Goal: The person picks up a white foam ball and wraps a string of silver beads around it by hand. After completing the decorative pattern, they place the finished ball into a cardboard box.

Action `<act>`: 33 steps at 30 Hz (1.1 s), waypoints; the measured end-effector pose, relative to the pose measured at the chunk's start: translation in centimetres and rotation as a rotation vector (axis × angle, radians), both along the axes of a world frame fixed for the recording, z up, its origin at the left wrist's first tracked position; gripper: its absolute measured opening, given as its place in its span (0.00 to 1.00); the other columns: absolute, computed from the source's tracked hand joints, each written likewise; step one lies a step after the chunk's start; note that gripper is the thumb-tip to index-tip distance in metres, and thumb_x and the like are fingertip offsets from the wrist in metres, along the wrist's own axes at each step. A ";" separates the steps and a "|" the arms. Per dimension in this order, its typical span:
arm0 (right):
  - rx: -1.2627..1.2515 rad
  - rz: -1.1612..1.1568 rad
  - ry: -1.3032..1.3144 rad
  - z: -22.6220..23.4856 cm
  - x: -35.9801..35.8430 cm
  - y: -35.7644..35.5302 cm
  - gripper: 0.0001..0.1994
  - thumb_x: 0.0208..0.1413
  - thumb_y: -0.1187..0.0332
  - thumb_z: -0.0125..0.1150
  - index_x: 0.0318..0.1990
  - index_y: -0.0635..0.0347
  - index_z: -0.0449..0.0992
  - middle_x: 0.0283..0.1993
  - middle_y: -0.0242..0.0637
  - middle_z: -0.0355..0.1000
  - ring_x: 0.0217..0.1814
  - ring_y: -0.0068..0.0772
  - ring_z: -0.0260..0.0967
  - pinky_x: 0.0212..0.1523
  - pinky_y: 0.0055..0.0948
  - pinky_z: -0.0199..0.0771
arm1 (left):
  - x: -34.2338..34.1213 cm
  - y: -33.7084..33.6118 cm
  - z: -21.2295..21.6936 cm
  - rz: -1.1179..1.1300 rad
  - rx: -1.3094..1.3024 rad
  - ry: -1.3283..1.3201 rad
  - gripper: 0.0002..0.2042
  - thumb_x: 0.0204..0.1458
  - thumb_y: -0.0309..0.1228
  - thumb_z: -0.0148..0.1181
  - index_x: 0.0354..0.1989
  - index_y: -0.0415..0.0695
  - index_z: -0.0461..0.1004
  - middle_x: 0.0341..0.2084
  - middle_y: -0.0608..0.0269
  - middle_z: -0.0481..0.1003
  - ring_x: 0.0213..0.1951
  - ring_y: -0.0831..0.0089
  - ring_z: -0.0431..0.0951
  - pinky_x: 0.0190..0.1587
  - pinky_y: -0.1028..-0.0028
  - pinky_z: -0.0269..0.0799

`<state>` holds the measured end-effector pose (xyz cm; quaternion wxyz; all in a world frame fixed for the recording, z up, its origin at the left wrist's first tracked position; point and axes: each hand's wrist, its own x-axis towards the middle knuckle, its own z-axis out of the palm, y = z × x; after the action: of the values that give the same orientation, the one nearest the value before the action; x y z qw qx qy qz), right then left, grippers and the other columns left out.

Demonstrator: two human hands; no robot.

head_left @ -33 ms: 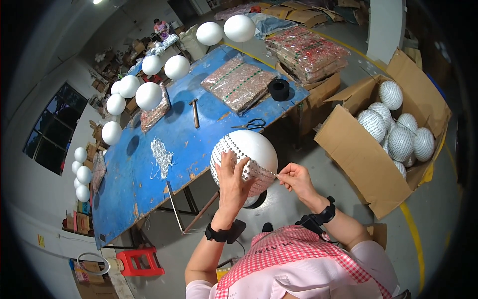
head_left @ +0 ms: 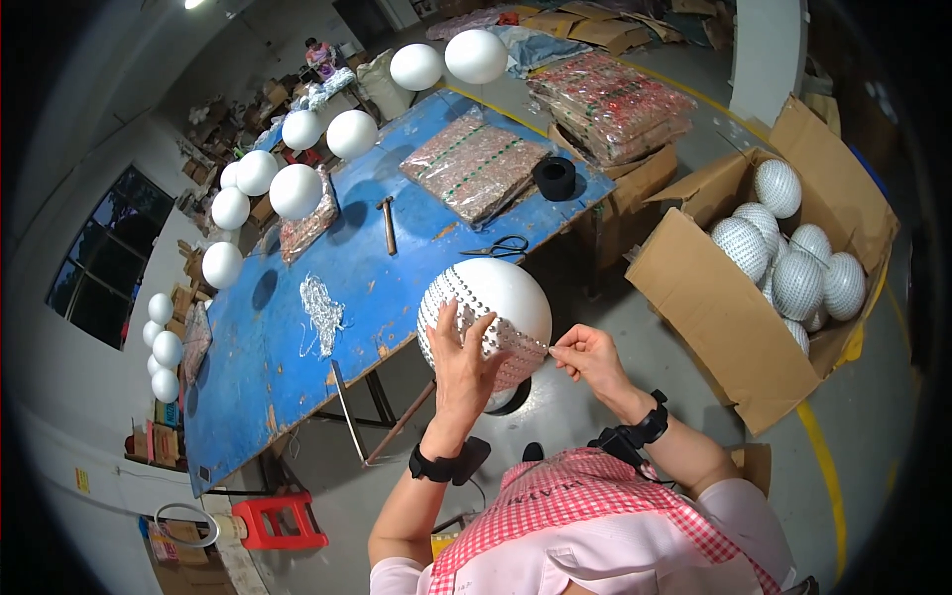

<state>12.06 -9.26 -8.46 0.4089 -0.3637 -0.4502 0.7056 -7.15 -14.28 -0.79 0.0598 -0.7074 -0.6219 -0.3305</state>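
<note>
A large white ball [head_left: 496, 302] sits in front of the person, just off the near edge of the blue tabletop [head_left: 268, 367], its left and lower side already covered with rows of small silvery studs while the top right is bare white. The left hand [head_left: 464, 359] lies flat against the studded side, fingers [head_left: 448, 319] spread apart and pressed on the surface, steadying it. The right hand [head_left: 587, 357] is at the ball's lower right, thumb and forefinger pinched together on the end of a studded strip [head_left: 516, 342] that runs across the ball — the other fingers are curled in. Both wrists carry black bands. On the tabletop lie a loose heap of silvery trim [head_left: 322, 309], a hammer [head_left: 388, 224], a pair of scissors [head_left: 499, 246], a black roll [head_left: 554, 178] and flat packets of glittering sheets [head_left: 474, 163]. Plain white balls [head_left: 296, 190] stand in a row along the far side of the tabletop. To the right, on the floor, an open cardboard box [head_left: 714, 297] holds several finished studded balls [head_left: 796, 283], touching one another. A red stool [head_left: 283, 521] stands below the tabletop's near end — well apart from the hands.
</note>
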 end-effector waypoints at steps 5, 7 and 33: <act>0.008 0.011 0.033 -0.3 -0.1 0.0 0.05 0.54 0.70 0.62 0.31 0.60 0.73 0.23 0.28 0.71 0.19 0.11 0.63 0.18 0.12 0.61 | -1.8 0.3 -0.4 -0.114 -0.045 0.049 0.25 0.43 0.21 0.65 0.53 0.48 0.68 0.53 0.49 0.63 0.59 0.47 0.62 0.56 0.57 0.65; -0.001 0.020 0.040 -0.4 -0.1 0.0 0.05 0.54 0.70 0.62 0.31 0.60 0.73 0.23 0.29 0.72 0.19 0.11 0.63 0.18 0.12 0.62 | -1.2 0.0 0.0 -0.103 -0.075 -0.020 0.27 0.43 0.25 0.67 0.55 0.49 0.67 0.54 0.49 0.62 0.60 0.47 0.61 0.59 0.52 0.59; -0.076 0.084 0.024 0.5 -0.9 -0.6 0.08 0.52 0.68 0.65 0.30 0.61 0.72 0.22 0.32 0.72 0.18 0.13 0.63 0.15 0.13 0.60 | -0.9 0.0 -1.3 -0.046 -0.061 0.135 0.29 0.39 0.32 0.72 0.52 0.46 0.68 0.54 0.51 0.62 0.59 0.48 0.63 0.60 0.42 0.54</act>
<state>11.13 -9.82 -8.00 0.3703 -0.3514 -0.4329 0.7429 -8.05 -14.24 -2.04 0.0725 -0.7436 -0.6099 -0.2641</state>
